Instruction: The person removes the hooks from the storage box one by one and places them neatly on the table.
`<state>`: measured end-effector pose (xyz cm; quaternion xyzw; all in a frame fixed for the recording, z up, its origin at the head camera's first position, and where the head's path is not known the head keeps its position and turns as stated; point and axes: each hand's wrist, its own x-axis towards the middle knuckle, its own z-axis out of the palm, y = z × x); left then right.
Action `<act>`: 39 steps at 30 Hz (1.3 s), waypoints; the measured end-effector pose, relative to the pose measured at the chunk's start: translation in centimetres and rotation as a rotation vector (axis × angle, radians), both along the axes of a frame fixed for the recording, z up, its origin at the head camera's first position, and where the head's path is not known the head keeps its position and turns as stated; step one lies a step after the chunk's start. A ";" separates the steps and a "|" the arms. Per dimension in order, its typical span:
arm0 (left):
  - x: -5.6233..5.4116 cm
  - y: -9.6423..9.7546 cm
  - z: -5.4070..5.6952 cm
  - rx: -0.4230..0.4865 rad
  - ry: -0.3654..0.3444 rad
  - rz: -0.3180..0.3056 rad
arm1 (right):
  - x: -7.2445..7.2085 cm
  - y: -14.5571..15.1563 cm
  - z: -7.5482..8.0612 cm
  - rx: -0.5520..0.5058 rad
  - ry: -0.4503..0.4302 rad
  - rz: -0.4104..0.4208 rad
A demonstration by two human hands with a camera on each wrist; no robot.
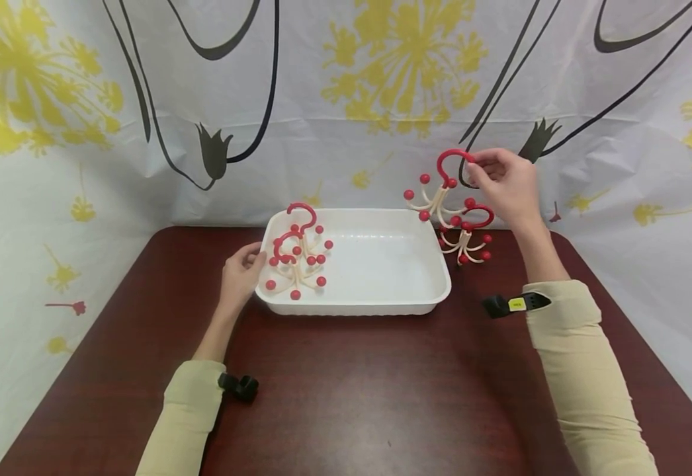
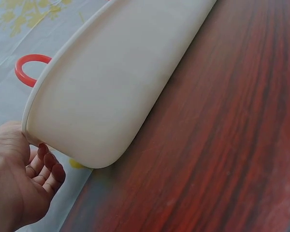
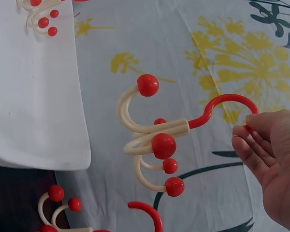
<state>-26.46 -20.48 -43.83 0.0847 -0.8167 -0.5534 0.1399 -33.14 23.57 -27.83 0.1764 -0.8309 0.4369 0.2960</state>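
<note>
At the upper right in the head view, my right hand (image 1: 509, 185) pinches the tip of a red hook on a multi-prong hanger (image 1: 439, 198). The hanger has cream curved prongs ending in red balls and is held up near the tray's right end, as the right wrist view also shows. My left hand (image 1: 240, 277) grips the left rim of a white rectangular tray (image 1: 382, 258); in the left wrist view its fingers (image 2: 52, 179) curl under the rim and the thumb is hidden. Two similar hangers, a rear one (image 1: 304, 244) and a front one (image 1: 296, 281), overlap at the tray's left end.
Another such hanger (image 1: 464, 244) rests on the dark red-brown table (image 1: 346, 383) just right of the tray, below my right hand. Behind the table hangs a white cloth (image 1: 298, 158) with yellow and grey flower prints. Dark wood extends in front of the tray.
</note>
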 end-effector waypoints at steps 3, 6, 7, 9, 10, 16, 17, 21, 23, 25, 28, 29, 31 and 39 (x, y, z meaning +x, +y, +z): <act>0.0 0.0 0.0 0.015 -0.009 -0.001 | -0.2 1.1 0.0 -0.026 0.016 -0.011; 0.0 0.0 0.0 0.024 -0.014 -0.005 | -0.2 2.1 0.3 -0.049 0.024 -0.027; 0.1 0.0 0.0 0.026 -0.015 -0.006 | -0.2 2.5 0.4 -0.052 0.028 -0.035; 0.1 0.0 0.1 0.024 -0.013 -0.007 | -0.1 3.1 0.7 -0.067 0.034 -0.056; 0.1 0.0 0.1 0.022 -0.013 -0.007 | 0.0 3.5 0.8 -0.074 0.040 -0.066; 0.0 0.1 0.2 0.016 -0.004 -0.002 | 0.3 5.9 1.3 -0.114 0.042 -0.115; 0.0 0.1 0.2 0.016 -0.002 -0.002 | 0.4 6.4 1.3 -0.123 0.030 -0.122; -0.2 0.3 0.2 0.009 -0.004 -0.006 | 0.8 8.4 1.3 -0.148 0.008 -0.174; -0.2 0.3 0.1 0.009 -0.005 -0.007 | 1.0 9.3 1.3 -0.143 0.010 -0.213; -0.3 0.3 0.1 0.007 -0.003 -0.005 | 1.2 10.1 1.1 -0.150 0.009 -0.238; -0.3 0.3 0.1 0.008 -0.005 -0.007 | 1.4 11.1 0.7 -0.174 0.000 -0.251; -0.3 0.4 0.1 0.007 -0.008 -0.008 | 1.4 11.4 0.6 -0.184 0.000 -0.248; -0.3 0.4 0.1 0.010 -0.011 -0.008 | 1.5 12.0 0.3 -0.197 -0.012 -0.255; -0.3 0.3 0.2 0.002 -0.006 -0.010 | 1.8 13.6 -1.0 -0.145 -0.073 -0.322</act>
